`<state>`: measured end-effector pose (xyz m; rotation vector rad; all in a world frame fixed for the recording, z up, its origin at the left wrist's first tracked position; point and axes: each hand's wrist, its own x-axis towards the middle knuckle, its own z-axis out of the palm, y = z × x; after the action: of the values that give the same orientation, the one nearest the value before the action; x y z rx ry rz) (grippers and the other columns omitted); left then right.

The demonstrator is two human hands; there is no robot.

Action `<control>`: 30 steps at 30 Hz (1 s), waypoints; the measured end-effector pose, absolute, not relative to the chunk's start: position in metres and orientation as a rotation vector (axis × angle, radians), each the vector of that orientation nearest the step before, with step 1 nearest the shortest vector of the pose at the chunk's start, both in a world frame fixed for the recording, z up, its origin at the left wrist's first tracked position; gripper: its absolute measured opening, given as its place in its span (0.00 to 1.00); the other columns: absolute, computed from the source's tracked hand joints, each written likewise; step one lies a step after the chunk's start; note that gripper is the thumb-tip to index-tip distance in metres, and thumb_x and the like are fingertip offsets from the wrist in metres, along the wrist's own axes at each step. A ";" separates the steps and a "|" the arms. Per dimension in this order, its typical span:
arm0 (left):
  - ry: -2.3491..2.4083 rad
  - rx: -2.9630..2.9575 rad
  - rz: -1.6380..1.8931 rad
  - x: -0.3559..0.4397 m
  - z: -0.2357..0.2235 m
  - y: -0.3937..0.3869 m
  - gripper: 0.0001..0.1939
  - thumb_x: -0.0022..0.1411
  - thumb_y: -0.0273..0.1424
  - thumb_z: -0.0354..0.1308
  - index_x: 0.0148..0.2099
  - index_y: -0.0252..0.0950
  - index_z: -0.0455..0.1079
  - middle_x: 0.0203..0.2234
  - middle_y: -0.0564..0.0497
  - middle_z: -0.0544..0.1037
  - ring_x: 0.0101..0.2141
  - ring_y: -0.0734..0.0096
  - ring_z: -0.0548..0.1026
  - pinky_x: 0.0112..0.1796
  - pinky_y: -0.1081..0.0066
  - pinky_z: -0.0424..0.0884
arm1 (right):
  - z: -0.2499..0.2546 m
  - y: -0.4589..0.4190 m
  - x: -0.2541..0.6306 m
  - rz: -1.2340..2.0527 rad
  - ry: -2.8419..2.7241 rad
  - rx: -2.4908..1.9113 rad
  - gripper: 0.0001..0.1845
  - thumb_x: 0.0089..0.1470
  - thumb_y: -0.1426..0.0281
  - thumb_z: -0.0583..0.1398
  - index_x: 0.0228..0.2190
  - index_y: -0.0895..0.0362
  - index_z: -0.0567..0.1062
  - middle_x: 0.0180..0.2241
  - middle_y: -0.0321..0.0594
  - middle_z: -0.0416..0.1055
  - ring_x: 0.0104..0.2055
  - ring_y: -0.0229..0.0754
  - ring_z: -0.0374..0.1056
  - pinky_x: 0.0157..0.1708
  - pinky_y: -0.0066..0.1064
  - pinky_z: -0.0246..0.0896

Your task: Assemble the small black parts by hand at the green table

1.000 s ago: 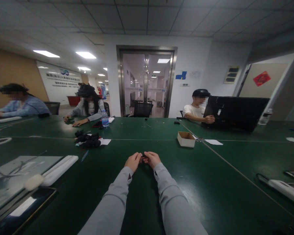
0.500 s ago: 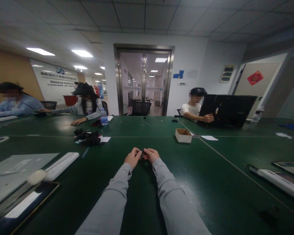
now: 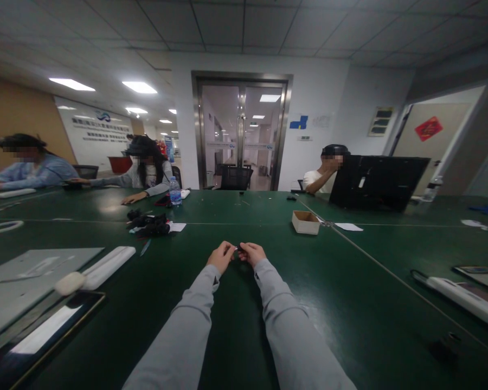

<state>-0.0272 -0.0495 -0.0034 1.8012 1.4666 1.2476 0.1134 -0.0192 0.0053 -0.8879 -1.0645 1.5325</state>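
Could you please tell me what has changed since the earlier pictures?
A raised hand of the person behind the monitor has left its edge; since the first picture, an arm of the person beside the bottle has stretched leftward. The left hand and right hand still hold a small dark item.

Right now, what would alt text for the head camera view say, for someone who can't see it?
The left hand and right hand, in gray sleeves, pinch a small dark object, too tiny to identify, over a green table. Beyond are an open box, a water bottle, a black monitor and seated people.
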 end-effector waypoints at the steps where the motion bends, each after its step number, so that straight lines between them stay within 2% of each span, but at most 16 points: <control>1: 1.460 1.791 1.264 -0.027 -0.004 -0.050 0.15 0.54 0.44 0.47 0.34 0.38 0.63 0.19 0.55 0.71 0.22 0.76 0.69 0.27 0.75 0.63 | 0.005 -0.019 0.113 1.530 -1.070 -0.890 0.09 0.41 0.71 0.63 0.17 0.62 0.69 0.14 0.38 0.68 0.14 0.31 0.62 0.11 0.19 0.57; 5: 1.438 1.812 1.305 -0.027 -0.005 -0.051 0.13 0.52 0.41 0.51 0.36 0.38 0.63 0.20 0.55 0.71 0.22 0.75 0.70 0.26 0.75 0.64 | 0.002 -0.019 0.113 1.512 -1.080 -0.889 0.10 0.39 0.70 0.63 0.16 0.62 0.68 0.14 0.38 0.68 0.13 0.31 0.62 0.11 0.19 0.57; 10: 1.480 1.803 1.250 -0.025 0.000 -0.055 0.13 0.54 0.42 0.48 0.32 0.37 0.63 0.19 0.55 0.71 0.21 0.76 0.68 0.27 0.75 0.63 | 0.002 -0.019 0.113 1.506 -1.092 -0.897 0.11 0.38 0.70 0.64 0.16 0.62 0.68 0.13 0.37 0.68 0.14 0.31 0.62 0.11 0.19 0.57; 19: 1.571 1.825 1.158 -0.024 0.010 -0.062 0.20 0.56 0.45 0.40 0.24 0.37 0.62 0.18 0.54 0.71 0.21 0.75 0.68 0.28 0.75 0.63 | 0.003 -0.021 0.113 1.510 -1.106 -0.906 0.10 0.39 0.70 0.64 0.16 0.62 0.69 0.14 0.38 0.68 0.14 0.32 0.63 0.12 0.20 0.58; 22: 1.540 1.783 1.167 -0.023 0.009 -0.061 0.20 0.56 0.45 0.40 0.26 0.37 0.63 0.18 0.54 0.71 0.20 0.75 0.68 0.28 0.75 0.63 | 0.003 -0.020 0.113 1.504 -1.107 -0.907 0.10 0.40 0.71 0.63 0.16 0.62 0.69 0.14 0.39 0.69 0.14 0.32 0.63 0.12 0.20 0.58; 27: 1.481 1.801 1.160 -0.026 0.001 -0.056 0.14 0.55 0.42 0.45 0.31 0.38 0.64 0.19 0.56 0.72 0.21 0.76 0.68 0.28 0.75 0.63 | 0.003 -0.020 0.112 1.505 -1.082 -0.905 0.09 0.42 0.72 0.62 0.17 0.62 0.69 0.14 0.39 0.69 0.14 0.31 0.63 0.12 0.19 0.58; 30: 1.494 1.837 1.147 -0.028 -0.002 -0.053 0.20 0.57 0.44 0.40 0.26 0.37 0.64 0.19 0.54 0.72 0.22 0.75 0.68 0.29 0.75 0.63 | 0.003 -0.020 0.112 1.516 -1.085 -0.906 0.09 0.41 0.72 0.62 0.16 0.62 0.69 0.14 0.38 0.68 0.14 0.31 0.63 0.12 0.19 0.58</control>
<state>-0.0277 -0.0528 -0.0021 1.8370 1.4939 1.1470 0.1123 -0.0200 0.0030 -0.9056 -1.0848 1.5157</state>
